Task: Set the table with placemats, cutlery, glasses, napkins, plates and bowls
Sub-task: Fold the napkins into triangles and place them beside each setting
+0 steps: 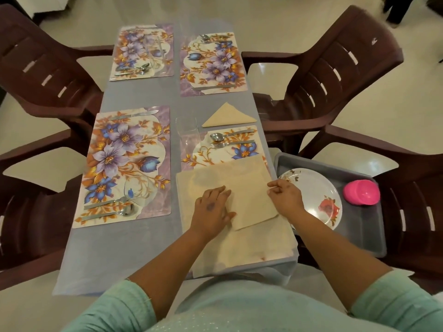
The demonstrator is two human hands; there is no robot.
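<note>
Napkin point(249, 188) at table's near right corner: my left hand point(213, 212) presses flat, fingers straight; right hand point(285, 197) pinches its right edge.

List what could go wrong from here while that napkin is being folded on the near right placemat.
1. The cream napkin covers part of the near right placemat; sliding it forward might nudge the fork and spoon.
2. The clear glass stands just beyond the cloth and could be tipped by a careless sweep.
3. The right hand pinches the edge beside the grey tray holding a plate; an elbow swing might bump it.
</note>
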